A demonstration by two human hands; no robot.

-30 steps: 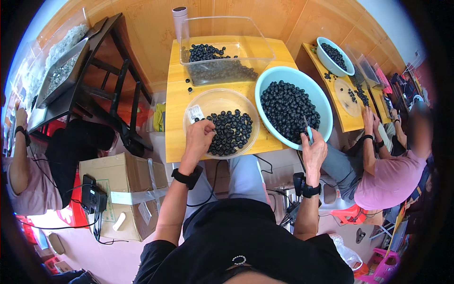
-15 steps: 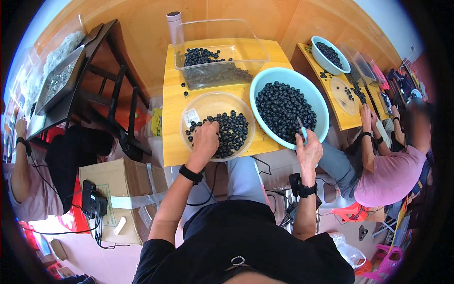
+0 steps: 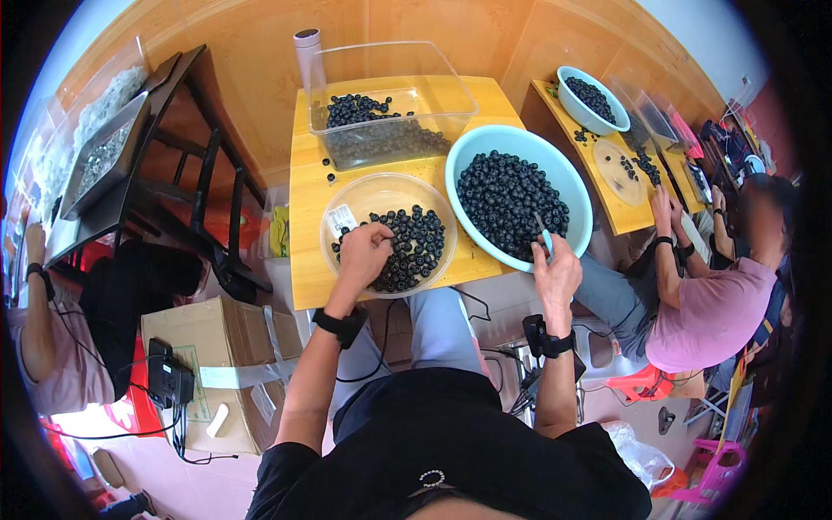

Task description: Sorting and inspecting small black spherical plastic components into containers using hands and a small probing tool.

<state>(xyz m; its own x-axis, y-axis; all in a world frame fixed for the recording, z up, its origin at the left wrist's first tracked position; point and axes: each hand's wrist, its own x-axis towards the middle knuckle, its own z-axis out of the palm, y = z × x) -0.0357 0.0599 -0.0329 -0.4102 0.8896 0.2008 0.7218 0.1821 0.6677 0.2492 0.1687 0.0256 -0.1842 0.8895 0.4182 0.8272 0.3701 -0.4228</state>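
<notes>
My left hand (image 3: 365, 255) is over a round, shallow clear tray (image 3: 349, 187), its fingers closed at the small black round pieces (image 3: 407, 251). Several of these pieces show a hole in the middle. Whatever sits between the left fingertips is hidden. To the right, my right hand (image 3: 557, 274) grips a small blue-handled tool (image 3: 548, 243) with a thin blade-like tip, whose exact kind I cannot make out. Its tip points over a light blue basin (image 3: 582, 201) heaped with more black pieces (image 3: 511, 195). The right hand is at the basin's near rim.
Behind the tray stands a clear rectangular bin (image 3: 403, 156) part-filled with black pieces, beside a pink flask (image 3: 308, 62). A cardboard box (image 3: 204, 325) is at left. A co-worker in pink (image 3: 706, 312) sits at right by another blue basin (image 3: 617, 119). A dark rack (image 3: 204, 169) stands far left.
The whole view has shifted a little, so the table appears farther left. My left hand has lifted slightly and turned over the tray. The right hand keeps its grip on the tool.
</notes>
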